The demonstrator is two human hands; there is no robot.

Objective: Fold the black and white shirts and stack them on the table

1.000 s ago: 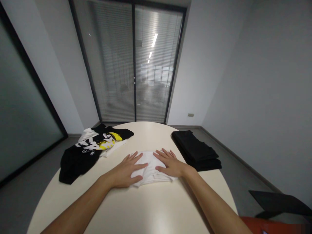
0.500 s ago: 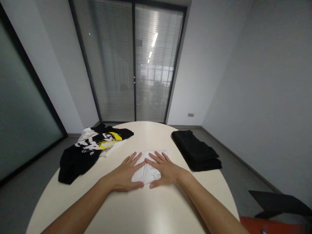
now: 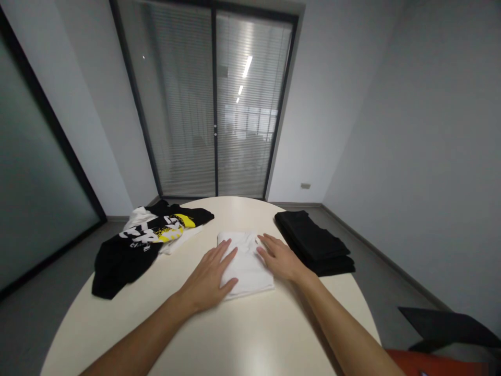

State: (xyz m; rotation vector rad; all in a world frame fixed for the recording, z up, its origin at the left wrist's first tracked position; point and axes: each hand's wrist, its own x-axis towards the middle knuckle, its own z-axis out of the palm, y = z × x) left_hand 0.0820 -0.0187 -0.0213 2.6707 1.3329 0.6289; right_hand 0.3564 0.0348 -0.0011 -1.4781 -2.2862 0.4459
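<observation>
A folded white garment [image 3: 246,266], squared into a small flat pack, lies on the pale round table [image 3: 219,339] in front of me. My left hand [image 3: 209,277] rests on its left side, palm down with fingers spread and thumb apart. At the right edge is my right hand [image 3: 279,257], its fingers stretched toward the garment's upper right corner and its thumb over the cloth. Some creases show near the garment's far edge. Neither hand grips the fabric.
A loose heap of clothes [image 3: 129,256], black with white and yellow print over white cloth, lies at the table's left. Folded black garments [image 3: 313,243] are stacked at the right. An orange and black chair [image 3: 450,334] stands lower right. Glass panels [image 3: 215,104] with blinds close the far side.
Both hands were spread close together over the garment. My right hand has shifted right and slightly up to its edge, exposing more white cloth. My left hand stays on the left side.
</observation>
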